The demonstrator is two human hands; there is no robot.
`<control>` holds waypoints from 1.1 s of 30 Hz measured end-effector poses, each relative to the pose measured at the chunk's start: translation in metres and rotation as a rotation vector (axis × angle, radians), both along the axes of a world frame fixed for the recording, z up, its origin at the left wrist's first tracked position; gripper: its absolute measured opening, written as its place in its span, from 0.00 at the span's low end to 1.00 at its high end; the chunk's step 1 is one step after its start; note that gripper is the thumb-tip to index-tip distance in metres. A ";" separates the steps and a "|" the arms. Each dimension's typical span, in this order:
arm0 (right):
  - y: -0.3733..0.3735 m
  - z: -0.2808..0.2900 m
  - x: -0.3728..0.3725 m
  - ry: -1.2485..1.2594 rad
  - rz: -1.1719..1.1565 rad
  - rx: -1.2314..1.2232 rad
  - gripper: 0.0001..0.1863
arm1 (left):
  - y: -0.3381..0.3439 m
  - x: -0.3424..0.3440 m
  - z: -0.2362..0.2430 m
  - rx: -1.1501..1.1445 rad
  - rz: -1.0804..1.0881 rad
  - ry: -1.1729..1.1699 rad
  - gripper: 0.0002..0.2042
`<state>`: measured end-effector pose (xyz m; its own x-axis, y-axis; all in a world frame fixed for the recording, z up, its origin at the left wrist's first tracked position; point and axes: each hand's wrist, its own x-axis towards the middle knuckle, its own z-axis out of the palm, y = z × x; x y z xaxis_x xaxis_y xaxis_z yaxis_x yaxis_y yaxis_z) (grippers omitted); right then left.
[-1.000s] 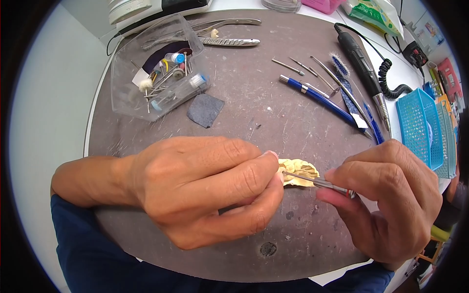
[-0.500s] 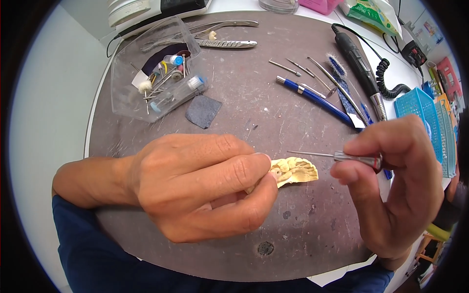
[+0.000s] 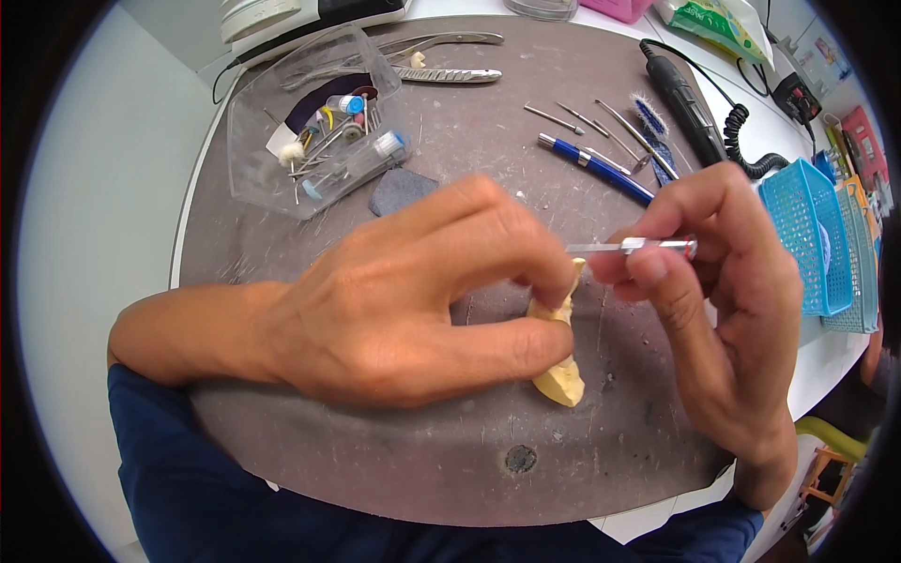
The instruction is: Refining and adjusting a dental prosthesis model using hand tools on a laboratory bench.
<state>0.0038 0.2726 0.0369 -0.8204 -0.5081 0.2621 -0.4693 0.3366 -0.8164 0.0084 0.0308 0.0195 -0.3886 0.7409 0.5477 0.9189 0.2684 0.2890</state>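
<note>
My left hand point(image 3: 404, 300) grips a pale yellow plaster dental cast point(image 3: 561, 385) between thumb and fingers. Turned on its side, the cast runs lengthwise away from me, and my fingers cover its middle. Between the thumb and fingers of my right hand point(image 3: 737, 300) is a small dental screwdriver point(image 3: 662, 247), with a silver handle, a red ring and a thin shaft. The shaft points left, toward the far end of the cast and my left fingertips. Whether its tip touches anything I cannot tell.
A clear plastic box point(image 3: 258, 178) of burs and small vials stands back left, beside metal pliers point(image 3: 450, 76) and a grey abrasive square point(image 3: 402, 190). Back right lie a blue pen point(image 3: 591, 161), a brush point(image 3: 649, 117), slim instruments and a black handpiece point(image 3: 683, 98). A blue basket point(image 3: 807, 235) stands right.
The cast has turned from lying crosswise to standing on its side, pointing away from me. My right hand has brought the screwdriver left and farther from me, close to my left fingers.
</note>
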 end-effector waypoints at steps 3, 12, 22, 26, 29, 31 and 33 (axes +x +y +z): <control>0.004 -0.001 0.001 -0.005 -0.229 -0.127 0.11 | 0.009 -0.006 -0.002 0.055 0.010 0.001 0.12; -0.002 -0.008 0.002 0.280 -0.225 -0.277 0.11 | 0.008 0.000 0.004 0.065 0.013 -0.599 0.10; 0.012 0.004 0.004 0.260 -0.184 -0.078 0.09 | 0.005 0.012 -0.008 0.150 0.041 -0.548 0.07; 0.007 0.013 0.006 0.269 -0.172 0.004 0.10 | 0.004 0.004 -0.010 0.169 0.032 -0.516 0.07; 0.009 0.023 0.014 0.231 -0.155 0.044 0.11 | 0.008 0.002 -0.013 0.233 0.008 -0.533 0.07; 0.006 0.023 0.020 0.202 -0.142 0.055 0.11 | 0.004 0.002 -0.014 0.228 -0.004 -0.556 0.07; 0.009 0.026 0.027 0.176 -0.117 0.069 0.12 | 0.006 0.001 -0.011 0.228 0.018 -0.567 0.08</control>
<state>0.0306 0.2813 0.0624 -0.8196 -0.4336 0.3745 -0.5570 0.4497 -0.6983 0.0095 0.0371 0.0082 -0.6772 0.6199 0.3963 0.6012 0.1558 0.7837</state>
